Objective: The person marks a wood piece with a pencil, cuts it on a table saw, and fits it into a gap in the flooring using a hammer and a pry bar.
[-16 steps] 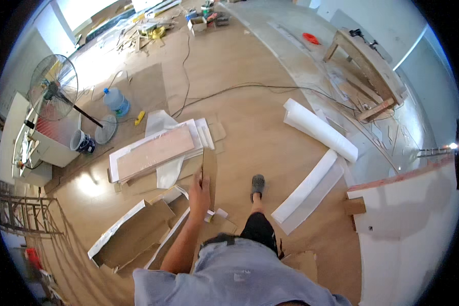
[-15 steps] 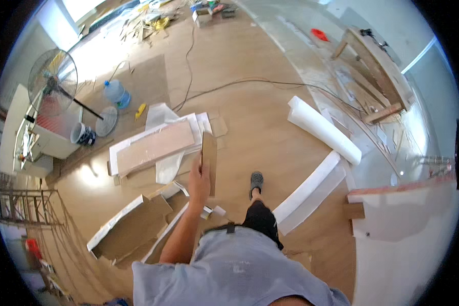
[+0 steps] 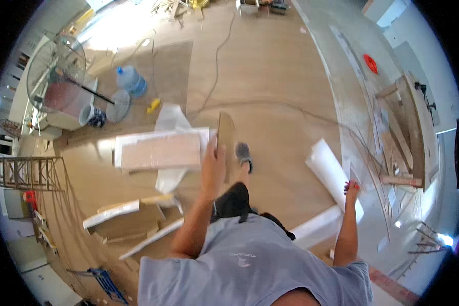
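Brown, long and narrow, a flat wood-coloured board (image 3: 227,145) is clasped by the left grip (image 3: 214,164), fingers closed on its left edge and its length pointing away from the body. Seen from above, it shows between a pinkish rectangular panel (image 3: 161,151) and a grey clog-like shoe (image 3: 243,151). The panel lies on white sheets (image 3: 172,118) spread over the smooth brown floor (image 3: 275,71). Out to the side, the right grip (image 3: 351,188) appears in front of a thick white roll (image 3: 327,167) (red spots show at its fingers, but whether it grasps anything I cannot tell). Toward the lower left lies an open brown cardboard box with white edges (image 3: 130,223), and farther off stands a clear blue water bottle (image 3: 133,82)
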Motion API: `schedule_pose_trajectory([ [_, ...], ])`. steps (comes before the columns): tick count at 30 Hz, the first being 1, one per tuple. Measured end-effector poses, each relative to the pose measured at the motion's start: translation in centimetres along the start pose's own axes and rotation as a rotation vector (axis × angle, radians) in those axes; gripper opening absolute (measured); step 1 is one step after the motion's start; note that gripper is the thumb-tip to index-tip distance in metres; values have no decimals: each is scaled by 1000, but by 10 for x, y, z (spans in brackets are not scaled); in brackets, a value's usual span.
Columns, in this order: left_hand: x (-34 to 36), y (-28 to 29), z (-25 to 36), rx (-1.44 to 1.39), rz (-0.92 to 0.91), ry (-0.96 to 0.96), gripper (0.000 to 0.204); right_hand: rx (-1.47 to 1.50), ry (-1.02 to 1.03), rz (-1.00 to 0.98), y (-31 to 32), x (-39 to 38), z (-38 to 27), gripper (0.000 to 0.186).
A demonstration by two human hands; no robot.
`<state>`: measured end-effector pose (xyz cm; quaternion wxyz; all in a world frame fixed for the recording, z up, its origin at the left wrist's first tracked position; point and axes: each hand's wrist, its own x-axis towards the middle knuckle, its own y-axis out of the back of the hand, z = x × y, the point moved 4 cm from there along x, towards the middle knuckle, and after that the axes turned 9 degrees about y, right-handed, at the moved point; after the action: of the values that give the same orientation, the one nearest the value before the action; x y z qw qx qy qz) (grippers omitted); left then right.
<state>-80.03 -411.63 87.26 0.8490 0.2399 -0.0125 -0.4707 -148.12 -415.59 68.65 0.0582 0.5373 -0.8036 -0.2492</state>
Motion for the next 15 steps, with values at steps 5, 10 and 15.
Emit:
schedule_pose_trajectory([
  [5, 155, -49, -3, -91, -77, 215, 49, 25, -120, 7, -64, 91, 100, 33],
  [10, 310, -89, 50, -124, 3, 93, 50, -217, -524, -488, -200, 33, 50, 27],
  [15, 466, -102, 99, -132, -4, 168, 48, -282, -591, -663, -326, 116, -2, 25],
])
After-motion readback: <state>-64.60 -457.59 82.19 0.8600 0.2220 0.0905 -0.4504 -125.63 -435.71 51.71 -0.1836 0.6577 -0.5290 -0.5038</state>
